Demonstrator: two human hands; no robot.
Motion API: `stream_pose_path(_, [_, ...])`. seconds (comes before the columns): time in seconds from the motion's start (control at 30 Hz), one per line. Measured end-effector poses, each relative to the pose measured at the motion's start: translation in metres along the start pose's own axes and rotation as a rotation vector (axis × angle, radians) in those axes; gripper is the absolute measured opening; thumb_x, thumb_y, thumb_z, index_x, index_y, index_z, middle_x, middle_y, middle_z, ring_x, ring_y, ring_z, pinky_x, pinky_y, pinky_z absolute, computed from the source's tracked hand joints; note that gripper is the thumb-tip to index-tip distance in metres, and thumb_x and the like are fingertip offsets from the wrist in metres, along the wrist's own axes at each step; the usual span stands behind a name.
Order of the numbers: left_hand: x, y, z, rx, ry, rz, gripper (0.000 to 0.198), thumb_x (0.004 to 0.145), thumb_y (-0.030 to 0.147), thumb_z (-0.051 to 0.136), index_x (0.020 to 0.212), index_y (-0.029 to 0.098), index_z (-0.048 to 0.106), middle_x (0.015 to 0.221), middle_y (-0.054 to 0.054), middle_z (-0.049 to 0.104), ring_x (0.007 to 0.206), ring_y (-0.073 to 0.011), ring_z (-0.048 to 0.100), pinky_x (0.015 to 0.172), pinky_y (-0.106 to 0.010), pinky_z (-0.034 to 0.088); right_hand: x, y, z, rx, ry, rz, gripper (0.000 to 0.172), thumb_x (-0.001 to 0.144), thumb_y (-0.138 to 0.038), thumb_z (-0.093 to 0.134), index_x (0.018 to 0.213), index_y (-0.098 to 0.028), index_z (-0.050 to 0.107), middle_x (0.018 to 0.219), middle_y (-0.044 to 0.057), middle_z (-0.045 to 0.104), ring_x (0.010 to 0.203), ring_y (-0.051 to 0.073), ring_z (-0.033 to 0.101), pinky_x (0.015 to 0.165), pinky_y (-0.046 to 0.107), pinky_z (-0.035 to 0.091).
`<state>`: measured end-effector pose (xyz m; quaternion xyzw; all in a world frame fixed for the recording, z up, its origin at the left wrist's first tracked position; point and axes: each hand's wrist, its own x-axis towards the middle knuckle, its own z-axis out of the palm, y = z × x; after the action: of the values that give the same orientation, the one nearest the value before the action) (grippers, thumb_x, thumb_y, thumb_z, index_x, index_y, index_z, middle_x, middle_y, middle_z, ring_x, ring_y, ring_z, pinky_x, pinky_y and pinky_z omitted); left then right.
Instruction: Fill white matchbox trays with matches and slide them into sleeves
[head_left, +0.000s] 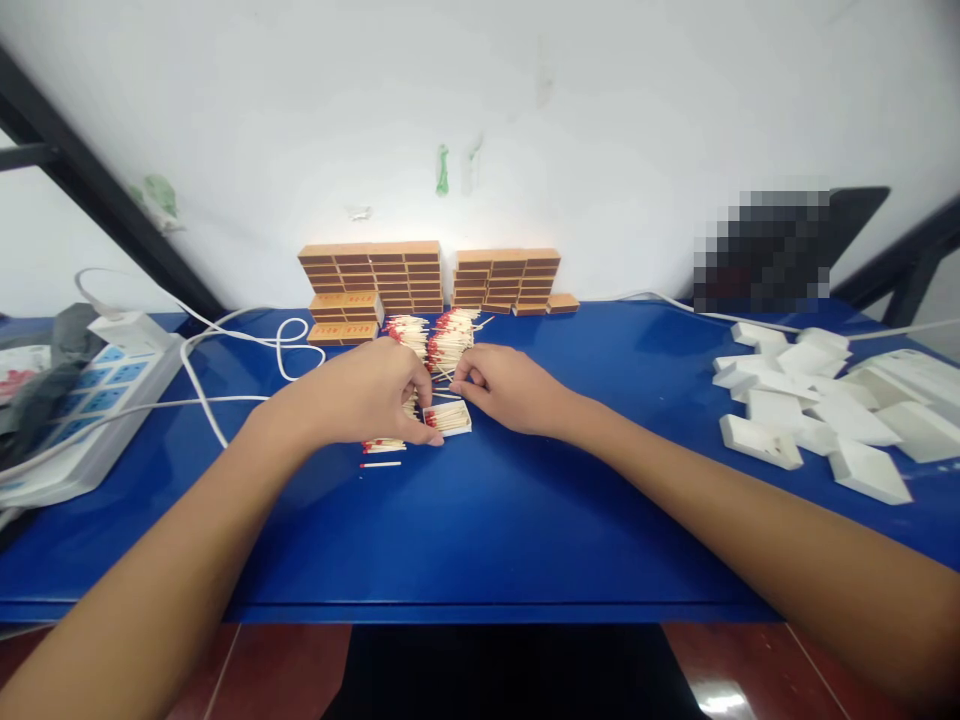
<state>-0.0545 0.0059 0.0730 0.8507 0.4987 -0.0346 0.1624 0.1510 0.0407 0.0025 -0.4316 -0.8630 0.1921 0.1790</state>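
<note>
A small white matchbox tray (459, 429), filled with red-tipped matches, lies on the blue table. My left hand (367, 395) grips it at its left end, thumb at the near side and fingers at the far side. Just beyond the tray, my right hand (514, 388) has its fingertips pressed together beside a few matches; whether it pinches one is hidden. Loose matches (452, 342) are heaped beyond both hands, heads mostly to the left. More matches stick out below my left hand, and a single match (381, 464) lies nearer me.
Stacked brown matchboxes (375, 275) stand against the wall, with a second stack (506, 280) to their right. White empty trays (817, 385) are piled at the right. A power strip (97, 400) and white cables (199, 370) lie at the left. A dark, partly blurred-out object (855, 235) leans at the back right.
</note>
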Motion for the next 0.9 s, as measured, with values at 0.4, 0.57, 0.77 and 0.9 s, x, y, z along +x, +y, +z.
stream_pose_path(0.4, [0.0,0.0,-0.001,0.019,0.004,0.019,0.031,0.076,0.047,0.089,0.091,0.019,0.084,0.06,0.003,0.06,0.054,-0.0127,0.051,0.054,-0.03,0.03,0.002,0.003,0.0,0.036,-0.028,-0.047,0.011,0.099,-0.022,0.074,0.089,-0.018,0.072,0.083,0.0,0.063,0.078,0.015,0.052,0.07,0.028,0.032])
stream_pose_path(0.57, [-0.001,0.001,-0.002,0.023,0.007,0.016,0.03,0.077,0.045,0.089,0.091,0.019,0.084,0.059,0.003,0.06,0.054,-0.0125,0.05,0.055,-0.03,0.03,-0.004,0.001,-0.006,-0.04,-0.063,-0.022,0.01,0.103,-0.019,0.067,0.093,-0.017,0.069,0.094,0.005,0.065,0.087,0.018,0.056,0.074,0.029,0.035])
stream_pose_path(0.77, [0.0,0.002,-0.002,0.032,0.022,0.018,0.029,0.078,0.047,0.089,0.088,0.019,0.084,0.061,0.002,0.061,0.055,-0.0126,0.049,0.056,-0.029,0.03,-0.015,-0.004,-0.024,-0.031,-0.02,-0.049,0.013,0.103,-0.023,0.068,0.091,-0.019,0.066,0.097,0.004,0.064,0.084,0.018,0.057,0.075,0.029,0.037])
stream_pose_path(0.9, [0.001,0.0,0.0,0.037,0.031,0.03,0.029,0.079,0.048,0.088,0.088,0.021,0.084,0.06,0.002,0.061,0.055,-0.0132,0.051,0.057,-0.029,0.031,-0.023,-0.014,-0.019,-0.045,-0.073,-0.107,0.011,0.104,-0.021,0.066,0.093,-0.019,0.066,0.1,0.005,0.065,0.084,0.018,0.057,0.073,0.03,0.036])
